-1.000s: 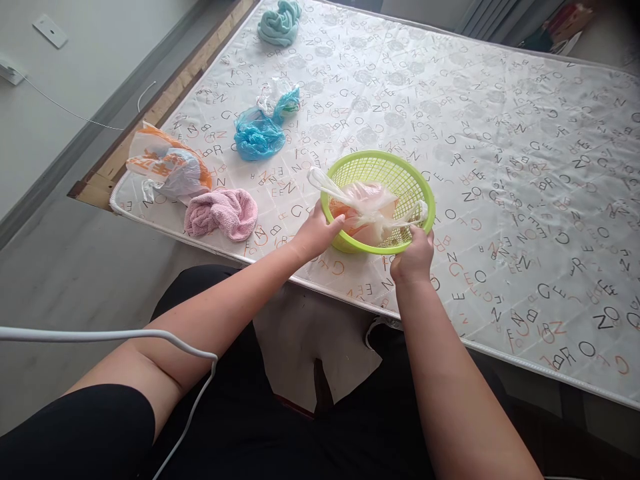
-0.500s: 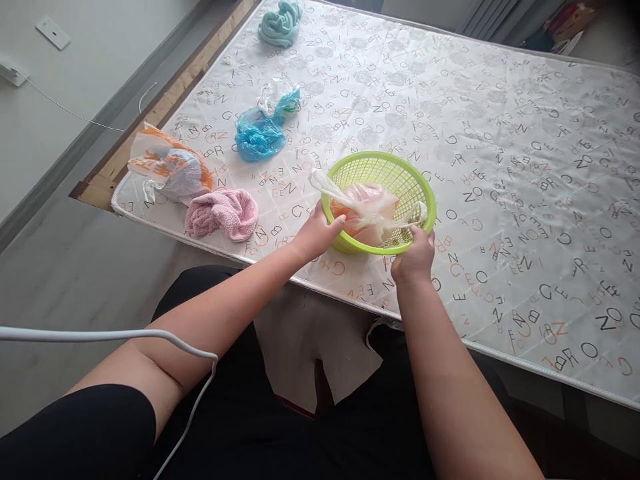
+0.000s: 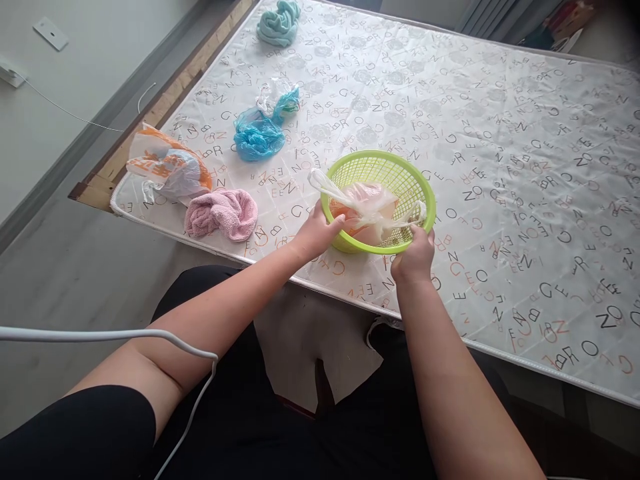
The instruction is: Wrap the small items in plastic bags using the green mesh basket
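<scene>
Left hand [image 3: 317, 235] is closed on one handle of a translucent plastic bag [image 3: 367, 210], and the handle is drawn taut over the near-left rim of a green basket [image 3: 400, 175]. The right hand [image 3: 415, 255] is closed on the bag's other handle at the near-right rim, where the fingers are curled round the twisted plastic. The bag itself is seen resting inside the basket, with something orange and pale showing through it; what it is cannot be told. The basket is set on a mattress [image 3: 525, 133] covered in a glossy white sheet printed with scattered letters, close to its near edge and directly in front of the person.

Only the head view is given. Further left on the mattress, a rolled pink towel [image 3: 223, 213] is laid near the edge, and an orange-and-white plastic bag [image 3: 167, 167] is found just beside it, touching or nearly so. A crumpled blue plastic bag [image 3: 260, 130] is placed beyond these, well apart from the basket. A bunched teal cloth [image 3: 280, 21] is seen at the far end of the mattress. A white cable [image 3: 100, 335] is draped across the left forearm.
</scene>
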Demonstrator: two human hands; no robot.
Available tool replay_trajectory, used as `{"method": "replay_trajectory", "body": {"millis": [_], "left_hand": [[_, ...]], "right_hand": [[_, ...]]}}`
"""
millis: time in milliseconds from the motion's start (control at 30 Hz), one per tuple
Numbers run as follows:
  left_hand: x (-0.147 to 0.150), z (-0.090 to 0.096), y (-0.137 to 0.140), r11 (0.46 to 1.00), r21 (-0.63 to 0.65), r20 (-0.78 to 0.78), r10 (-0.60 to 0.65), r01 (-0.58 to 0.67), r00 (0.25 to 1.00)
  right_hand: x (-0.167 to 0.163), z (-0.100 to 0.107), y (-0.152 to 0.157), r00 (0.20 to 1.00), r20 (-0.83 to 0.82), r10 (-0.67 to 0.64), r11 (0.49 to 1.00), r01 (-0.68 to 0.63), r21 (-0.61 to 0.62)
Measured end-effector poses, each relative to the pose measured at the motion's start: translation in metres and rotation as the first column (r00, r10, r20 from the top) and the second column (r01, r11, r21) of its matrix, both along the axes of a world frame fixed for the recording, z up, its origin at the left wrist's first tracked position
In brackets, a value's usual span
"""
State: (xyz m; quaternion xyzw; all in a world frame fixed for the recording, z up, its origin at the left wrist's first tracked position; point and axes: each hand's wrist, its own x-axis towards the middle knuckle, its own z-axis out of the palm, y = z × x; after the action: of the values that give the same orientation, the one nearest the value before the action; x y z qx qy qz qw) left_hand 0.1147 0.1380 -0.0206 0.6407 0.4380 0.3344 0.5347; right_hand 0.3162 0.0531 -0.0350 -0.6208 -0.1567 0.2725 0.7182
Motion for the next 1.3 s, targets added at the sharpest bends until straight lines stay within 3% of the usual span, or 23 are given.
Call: {"method": "replay_trajectory", "body": {"millis": [833,1300], "left_hand": [[-0.0002,0.0045,-0.0011,1.000,-0.004,-0.075,0.006,-0.006,0.997],[-0.0008,0.0055,-0.0017,1.000,0.001,-0.067,0.006,-0.006,0.998]], "right_hand": [[-0.0026,0.0040,-0.0003,0.998,-0.055,-0.023,0.999,0.024,0.023],[-0.0023,0.0030,-0.0006,1.000,-0.012,-0.014,1.000,0.014,-0.025]]}}
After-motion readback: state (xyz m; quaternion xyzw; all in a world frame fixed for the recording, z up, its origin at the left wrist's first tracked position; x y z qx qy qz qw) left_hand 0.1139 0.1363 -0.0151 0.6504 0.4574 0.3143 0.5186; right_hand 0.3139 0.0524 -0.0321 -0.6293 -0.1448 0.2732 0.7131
